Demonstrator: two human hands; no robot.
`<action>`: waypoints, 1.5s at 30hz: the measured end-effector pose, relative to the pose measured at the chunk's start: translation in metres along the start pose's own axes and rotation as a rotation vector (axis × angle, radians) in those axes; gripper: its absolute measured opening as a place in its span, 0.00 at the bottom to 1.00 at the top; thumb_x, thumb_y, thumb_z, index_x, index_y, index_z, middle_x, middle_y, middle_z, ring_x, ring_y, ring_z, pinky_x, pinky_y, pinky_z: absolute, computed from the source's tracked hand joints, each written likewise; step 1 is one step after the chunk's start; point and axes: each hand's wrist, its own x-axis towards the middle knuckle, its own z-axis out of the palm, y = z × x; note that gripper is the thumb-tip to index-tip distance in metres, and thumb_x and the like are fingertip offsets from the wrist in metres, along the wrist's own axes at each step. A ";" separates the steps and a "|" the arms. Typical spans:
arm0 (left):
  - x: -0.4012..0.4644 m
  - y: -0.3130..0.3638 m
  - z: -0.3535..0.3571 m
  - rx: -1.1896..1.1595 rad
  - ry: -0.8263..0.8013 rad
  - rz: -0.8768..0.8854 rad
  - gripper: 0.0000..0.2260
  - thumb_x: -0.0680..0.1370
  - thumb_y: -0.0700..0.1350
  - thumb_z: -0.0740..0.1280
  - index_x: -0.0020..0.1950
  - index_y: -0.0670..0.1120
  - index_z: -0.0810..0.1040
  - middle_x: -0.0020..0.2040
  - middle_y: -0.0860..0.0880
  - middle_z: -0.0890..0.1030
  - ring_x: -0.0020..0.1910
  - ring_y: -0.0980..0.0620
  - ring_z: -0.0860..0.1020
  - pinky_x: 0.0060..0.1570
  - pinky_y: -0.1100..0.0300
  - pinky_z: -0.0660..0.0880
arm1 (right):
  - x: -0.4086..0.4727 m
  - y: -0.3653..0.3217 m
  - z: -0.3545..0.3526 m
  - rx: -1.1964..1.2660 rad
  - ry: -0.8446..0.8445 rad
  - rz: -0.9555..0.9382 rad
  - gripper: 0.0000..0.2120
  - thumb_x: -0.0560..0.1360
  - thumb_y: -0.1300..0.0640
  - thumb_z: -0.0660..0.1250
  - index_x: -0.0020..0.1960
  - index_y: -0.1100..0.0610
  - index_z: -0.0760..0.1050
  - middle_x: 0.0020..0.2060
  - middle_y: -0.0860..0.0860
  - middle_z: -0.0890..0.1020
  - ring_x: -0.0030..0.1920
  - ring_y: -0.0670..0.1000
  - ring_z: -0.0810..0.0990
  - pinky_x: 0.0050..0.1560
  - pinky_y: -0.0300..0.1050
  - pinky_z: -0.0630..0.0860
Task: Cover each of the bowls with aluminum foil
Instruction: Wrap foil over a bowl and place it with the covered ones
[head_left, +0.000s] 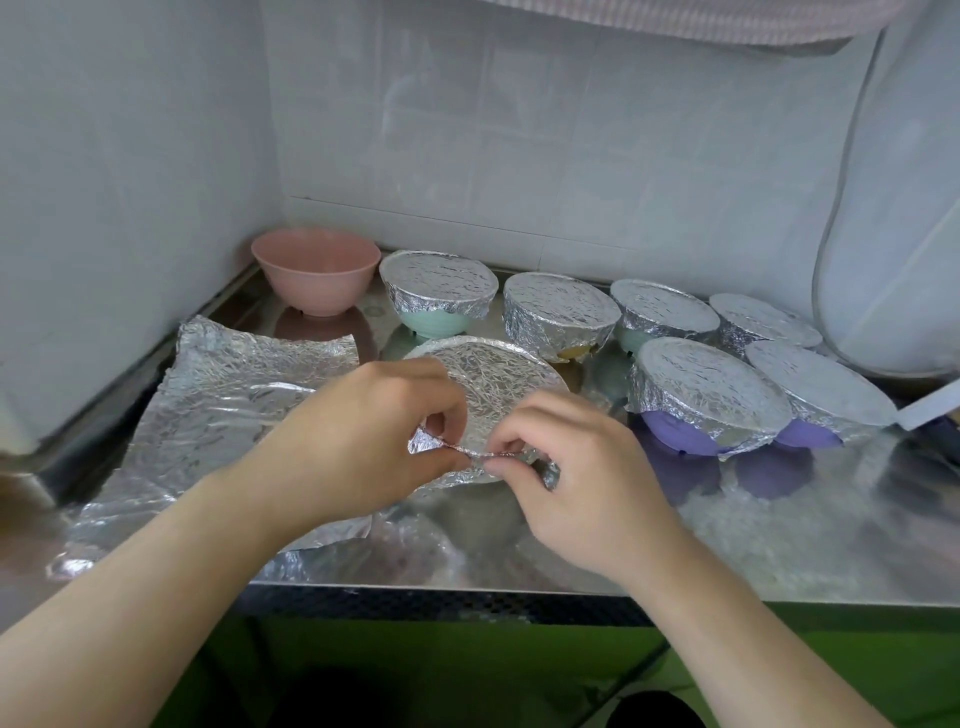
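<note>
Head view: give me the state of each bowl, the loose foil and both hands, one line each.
Pink bowl: uncovered, upright, in the back left corner.
Front bowl: foil over the top, near edge being crimped.
Six other bowls, such as the green one: foil-covered.
Loose foil sheet: lying crumpled on the counter.
Left hand: pinching the front bowl's foil edge.
Right hand: pinching the same edge.

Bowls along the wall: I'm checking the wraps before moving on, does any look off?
Yes. The pink bowl in the back left corner is bare. The second wrapped bowl has a gap at its lower edge, showing yellow underneath.
</note>
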 end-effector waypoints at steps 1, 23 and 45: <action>0.000 0.000 -0.001 -0.003 -0.002 -0.006 0.10 0.72 0.53 0.78 0.44 0.55 0.78 0.41 0.60 0.74 0.40 0.63 0.75 0.38 0.64 0.72 | 0.001 0.001 0.001 0.000 0.006 0.005 0.05 0.78 0.55 0.76 0.46 0.51 0.81 0.44 0.41 0.79 0.48 0.48 0.78 0.43 0.53 0.78; 0.001 -0.005 -0.013 -0.092 -0.327 -0.751 0.31 0.61 0.71 0.78 0.51 0.53 0.75 0.50 0.55 0.80 0.48 0.55 0.78 0.51 0.53 0.78 | 0.002 0.008 -0.002 0.094 -0.025 0.083 0.09 0.78 0.63 0.75 0.43 0.53 0.78 0.43 0.43 0.78 0.46 0.48 0.77 0.46 0.51 0.75; -0.003 0.016 0.031 0.113 -0.177 -0.680 0.19 0.78 0.60 0.69 0.35 0.48 0.73 0.31 0.48 0.80 0.34 0.47 0.82 0.41 0.50 0.83 | 0.000 0.011 -0.002 0.057 -0.017 0.087 0.09 0.78 0.64 0.75 0.43 0.54 0.77 0.42 0.43 0.77 0.46 0.49 0.76 0.46 0.50 0.74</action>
